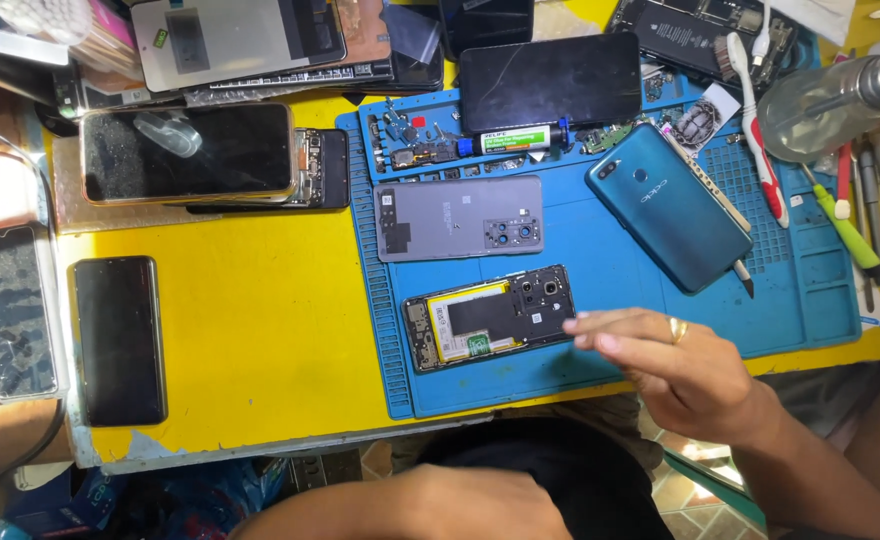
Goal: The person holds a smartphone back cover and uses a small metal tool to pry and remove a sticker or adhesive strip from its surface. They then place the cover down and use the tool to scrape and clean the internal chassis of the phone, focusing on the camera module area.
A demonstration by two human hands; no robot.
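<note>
We see the right hand (660, 365) coming in from the lower right, palm down, wrist bent, fingers (600, 330) stretched loosely toward the left; a gold ring sits on one finger. The fingers are slack and spread a little, holding nothing, tips at the right end of the opened phone (485, 318); whether they touch it we cannot tell, they are blurred. The opened phone lies flat, back off, on the blue ribbed repair mat (610, 270), near its front edge: black frame, yellow-edged battery bay, dark shield, camera holes. Just behind it lies the grey back cover (458, 218), matte, flat, with a camera cutout. To the right, a glossy teal phone (668, 205) lies tilted, face down. The left hand (480, 505) rests low at the bottom edge, off the table, in front of the lap; we cannot tell its closure. The table (260, 320) is yellow and smooth, with a black phone (120, 340) lying well left.
</note>
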